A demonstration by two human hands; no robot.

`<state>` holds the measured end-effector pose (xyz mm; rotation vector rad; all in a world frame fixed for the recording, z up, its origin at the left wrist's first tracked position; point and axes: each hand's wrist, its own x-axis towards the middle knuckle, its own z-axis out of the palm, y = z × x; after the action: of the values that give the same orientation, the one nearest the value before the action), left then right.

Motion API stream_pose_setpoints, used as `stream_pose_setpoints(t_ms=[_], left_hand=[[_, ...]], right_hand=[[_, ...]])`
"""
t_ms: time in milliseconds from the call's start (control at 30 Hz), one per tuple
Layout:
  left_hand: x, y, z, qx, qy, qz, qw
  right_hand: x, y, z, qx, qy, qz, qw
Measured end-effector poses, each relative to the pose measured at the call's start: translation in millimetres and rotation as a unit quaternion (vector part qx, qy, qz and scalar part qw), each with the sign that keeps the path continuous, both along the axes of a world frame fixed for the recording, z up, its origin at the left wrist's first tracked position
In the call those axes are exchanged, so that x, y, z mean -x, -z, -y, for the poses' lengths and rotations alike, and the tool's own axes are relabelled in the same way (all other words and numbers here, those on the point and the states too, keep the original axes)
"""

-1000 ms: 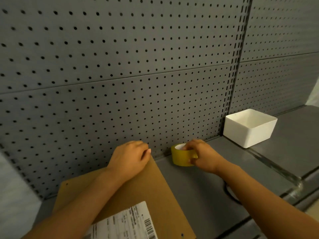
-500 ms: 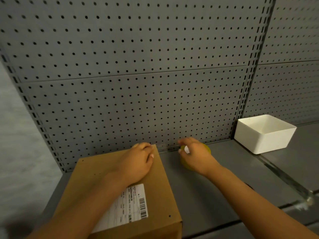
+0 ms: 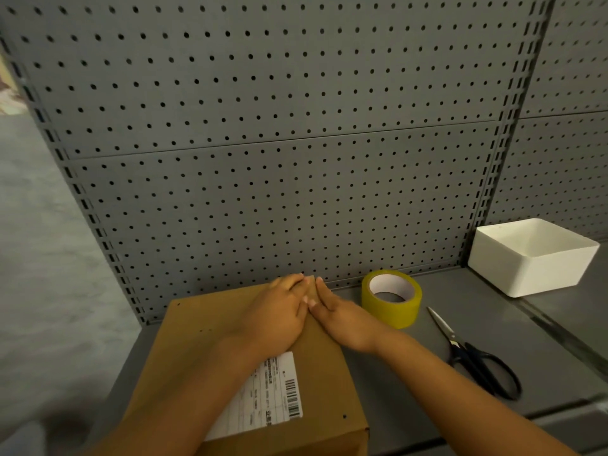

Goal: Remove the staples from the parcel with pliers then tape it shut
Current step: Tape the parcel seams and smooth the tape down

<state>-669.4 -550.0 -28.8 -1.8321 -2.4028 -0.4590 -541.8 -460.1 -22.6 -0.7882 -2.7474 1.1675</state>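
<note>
The cardboard parcel (image 3: 250, 366) is pressed flat at its far edge by the left hand (image 3: 279, 319) and right hand (image 3: 342, 320), fingers straight, presumably smoothing tape. The yellow tape roll (image 3: 391, 299) and scissors (image 3: 473, 355) are kept just right of the parcel.

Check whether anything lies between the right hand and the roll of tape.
Nothing visible does. The right hand rests on the parcel, and only bare shelf separates it from the yellow tape roll just beside it.
</note>
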Motion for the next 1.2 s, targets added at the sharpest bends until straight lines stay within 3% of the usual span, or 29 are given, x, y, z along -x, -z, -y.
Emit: stream_pose_setpoints(t_ms=[400,667,900,1033,1200], left_hand=[[-0.7,-0.3,0.3,0.029,0.02,0.006,0.999],[-0.1,-2.9,2.7,-0.057,0.026,-0.008,0.998],[-1.5,2.1,13.3,-0.012,0.049,0.039,0.998],[-4.4,-1.0,13.5,-0.008,0.049,0.022,0.999],[-2.6,-2.3,11.4,0.008,0.057,0.015,0.998]], right_hand=[[1.3,9.5,-1.4,0.055,0.012,-0.035,0.998],[-2.5,10.4,2.9,0.03,0.032,-0.026,0.999],[-2.1,5.1,-6.1,0.052,0.015,-0.015,0.998],[8.9,-2.2,-5.8,0.097,0.044,-0.06,0.993],[5.5,8.9,-1.9,0.072,0.043,-0.05,0.995]])
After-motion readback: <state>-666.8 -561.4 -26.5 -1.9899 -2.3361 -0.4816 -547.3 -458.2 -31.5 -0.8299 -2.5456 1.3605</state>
